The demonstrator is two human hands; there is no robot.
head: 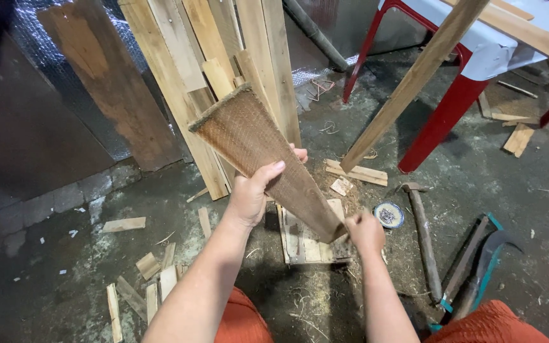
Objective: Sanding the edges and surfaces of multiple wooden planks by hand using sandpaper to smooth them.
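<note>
I hold a long tapered brown woven piece [249, 136], coarse like coconut fibre matting, with a frayed wide end pointing up and left. My left hand [252, 190] grips its middle from below, thumb on the front face. My right hand [365, 232] pinches the narrow lower end. Directly under it on the floor lies a small wooden slatted block [306, 244].
Wooden planks [223, 57] lean against the wall behind. A hammer [424, 238] and a round tin of nails [389, 215] lie to the right, beside a curved blade tool with a teal handle [484, 260]. A red-legged table [452, 108] stands at the back right. Wood offcuts [141, 286] litter the floor.
</note>
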